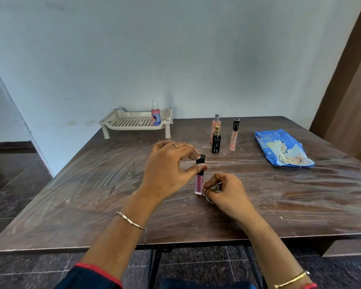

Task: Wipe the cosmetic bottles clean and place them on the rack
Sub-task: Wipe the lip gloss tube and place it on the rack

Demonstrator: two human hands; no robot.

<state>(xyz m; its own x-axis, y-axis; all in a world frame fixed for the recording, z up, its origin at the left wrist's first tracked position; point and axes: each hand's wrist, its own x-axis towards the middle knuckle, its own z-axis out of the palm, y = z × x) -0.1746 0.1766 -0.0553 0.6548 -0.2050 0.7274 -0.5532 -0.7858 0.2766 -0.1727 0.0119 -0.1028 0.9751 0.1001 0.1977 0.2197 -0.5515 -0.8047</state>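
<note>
Cream plastic rack [109, 118] is sitting at the far-left back of the table [81, 195], by the wall. One pink spray [156, 116] is standing in its right corner, prob. a finished one parked out of the way.

Nearer me, the L hand [171, 165] is pinching the black cap of the gloss [199, 182] betw. thumb & fingertips. It's holding the tube upright w/ its base on the table, mid-table & well apart from the rack, so it isn't tipping while being rubbed. Gripping by the cap is leaving the pink body bare for cleaning.

Just right of it, the R hand [227, 190] is clutching a scrunched wipe [208, 198] & working it at the gloss's lower side. It looks to be touching near the base.

Behind & right, 3 more are standing upright: a black bottle [216, 142], a mist [216, 124] right behind it & a peach tube [234, 136] just beside. I'd say they're queuing for their turn.

Far right, the blue pack [283, 149] is lying flat w/ its flap open & a sheet poking out, handy for the R hand. White specks are dotting the table round the bottles, so the job seems early on: 1 racked, 1 in hand, 3 waiting.
</note>
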